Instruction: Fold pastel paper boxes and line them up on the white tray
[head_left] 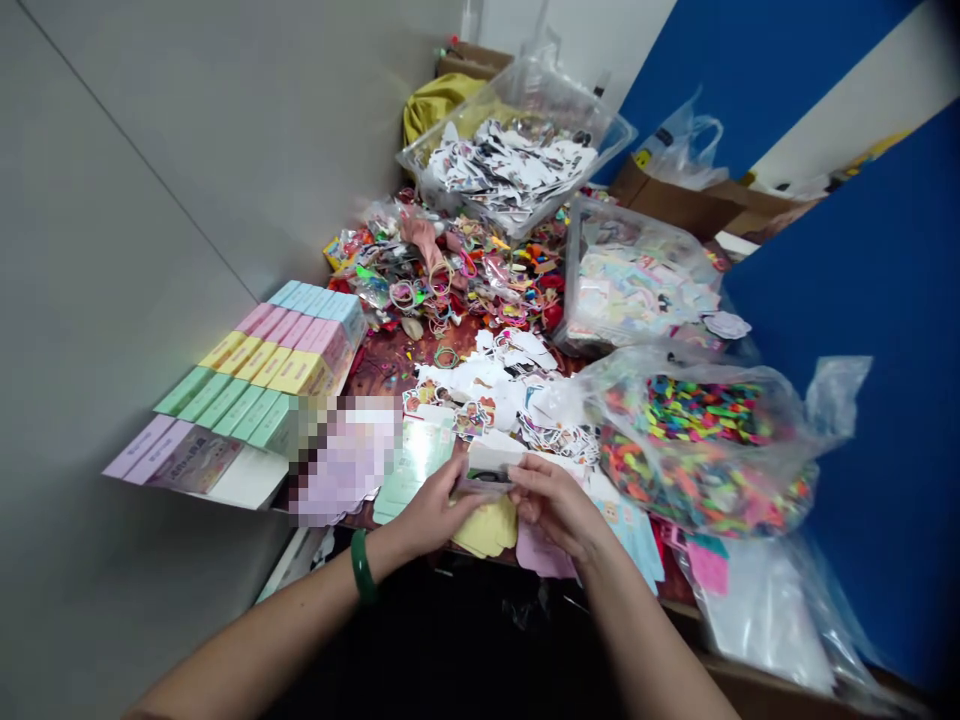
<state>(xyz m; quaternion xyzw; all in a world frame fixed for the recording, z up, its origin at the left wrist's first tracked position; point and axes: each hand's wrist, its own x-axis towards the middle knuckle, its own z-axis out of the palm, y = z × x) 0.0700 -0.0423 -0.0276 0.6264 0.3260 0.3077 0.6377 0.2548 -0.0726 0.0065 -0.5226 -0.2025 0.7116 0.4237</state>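
Both hands meet at the table's near edge around a small open paper box (pixel 489 480) with a pale raised flap and a dark inside. My left hand (pixel 435 508) grips its left end, with a green bangle (pixel 363 566) on the wrist. My right hand (pixel 551 498) pinches the right end with curled fingers. Just below the box lie flat yellow cards (pixel 487 530). Flat green cards (pixel 417 462) are to the left, and lilac cards (pixel 541 552) and light blue cards (pixel 631 535) to the right. Loose cut-out stickers (pixel 517 385) lie behind the hands.
Rows of small coloured boxes (pixel 289 345) stand at left by the grey wall. Mixed trinkets (pixel 457 265) pile up behind. Clear bins of stickers (pixel 510 165) and pastel cut-outs (pixel 645 285), plus a plastic bag of bright small pieces (pixel 705 440), fill the back and right.
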